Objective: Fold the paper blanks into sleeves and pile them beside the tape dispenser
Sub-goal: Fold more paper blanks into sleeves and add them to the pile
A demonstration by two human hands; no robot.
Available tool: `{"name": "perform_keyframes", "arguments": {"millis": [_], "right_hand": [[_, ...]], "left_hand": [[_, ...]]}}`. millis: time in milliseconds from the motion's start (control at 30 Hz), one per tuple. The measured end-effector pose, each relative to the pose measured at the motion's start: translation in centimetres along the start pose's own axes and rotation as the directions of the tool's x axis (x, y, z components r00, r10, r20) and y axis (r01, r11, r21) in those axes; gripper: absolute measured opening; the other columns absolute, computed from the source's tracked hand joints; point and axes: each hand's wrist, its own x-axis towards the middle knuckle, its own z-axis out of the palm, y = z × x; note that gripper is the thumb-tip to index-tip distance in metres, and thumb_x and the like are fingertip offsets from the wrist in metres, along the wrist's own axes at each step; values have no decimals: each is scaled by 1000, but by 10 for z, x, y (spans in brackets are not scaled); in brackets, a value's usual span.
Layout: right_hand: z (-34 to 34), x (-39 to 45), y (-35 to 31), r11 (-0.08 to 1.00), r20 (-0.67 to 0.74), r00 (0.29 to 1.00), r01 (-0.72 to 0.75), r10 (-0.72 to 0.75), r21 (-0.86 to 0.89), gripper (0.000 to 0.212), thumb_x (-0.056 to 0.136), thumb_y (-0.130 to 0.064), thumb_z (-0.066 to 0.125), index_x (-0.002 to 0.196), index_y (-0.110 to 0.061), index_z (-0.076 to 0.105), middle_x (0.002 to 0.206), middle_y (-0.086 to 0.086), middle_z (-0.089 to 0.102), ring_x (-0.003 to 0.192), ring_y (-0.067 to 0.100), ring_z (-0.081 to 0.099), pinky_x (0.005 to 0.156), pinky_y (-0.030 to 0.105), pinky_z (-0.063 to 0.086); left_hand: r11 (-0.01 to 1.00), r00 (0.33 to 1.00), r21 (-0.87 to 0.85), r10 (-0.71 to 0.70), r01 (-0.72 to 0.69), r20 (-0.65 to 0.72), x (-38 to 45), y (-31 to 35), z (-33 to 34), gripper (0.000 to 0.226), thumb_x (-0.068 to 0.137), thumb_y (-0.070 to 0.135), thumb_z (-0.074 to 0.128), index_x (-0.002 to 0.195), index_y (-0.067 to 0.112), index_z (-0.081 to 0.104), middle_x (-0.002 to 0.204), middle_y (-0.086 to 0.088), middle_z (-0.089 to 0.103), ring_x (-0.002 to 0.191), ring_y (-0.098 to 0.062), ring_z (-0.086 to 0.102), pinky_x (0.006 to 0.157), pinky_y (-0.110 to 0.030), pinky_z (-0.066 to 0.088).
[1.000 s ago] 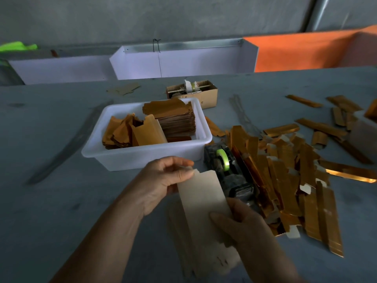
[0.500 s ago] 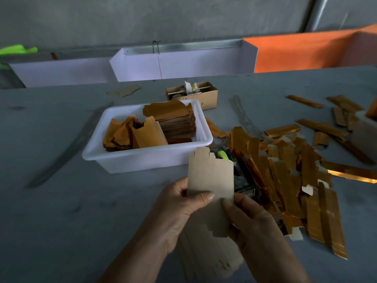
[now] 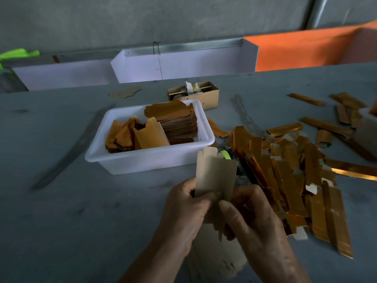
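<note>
Both hands meet low in the head view, at about 6 o'clock. Left hand (image 3: 186, 209) pinches the paper blank (image 3: 216, 172) with thumb curled over its lower edge; right hand (image 3: 252, 215) grips the same blank from the other side, thumb across its face. Behind the blank sits the tape dispenser (image 3: 234, 160) — mostly hidden. Gold folded sleeves (image 3: 289, 180) lie heaped at 3 o'clock; a white tub (image 3: 142, 160) of blanks sits at 11 o'clock.
</note>
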Motion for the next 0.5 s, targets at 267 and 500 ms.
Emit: {"name": "perform_keyframes", "arguments": {"millis": [267, 500], "right_hand": [[-1, 3, 1, 998, -10, 1000, 21, -22, -62, 16, 80, -34, 52, 88, -20, 50, 64, 3, 66, 54, 5, 63, 49, 16, 49], [-10, 9, 4, 987, -40, 986, -162, 162, 11, 25, 70, -37, 66, 87, -21, 55, 67, 2, 66, 60, 11, 65, 54, 22, 50]], "left_hand": [[998, 971, 43, 44, -56, 233, -7, 2, 0, 37, 92, 39, 55, 90, 4, 67, 83, -15, 66, 77, -24, 63, 71, -32, 47], [985, 960, 124, 83, -120, 269, -8, 1, -4, 25, 96, 30, 54, 96, 11, 70, 96, -27, 64, 82, -25, 61, 75, -37, 44]]}}
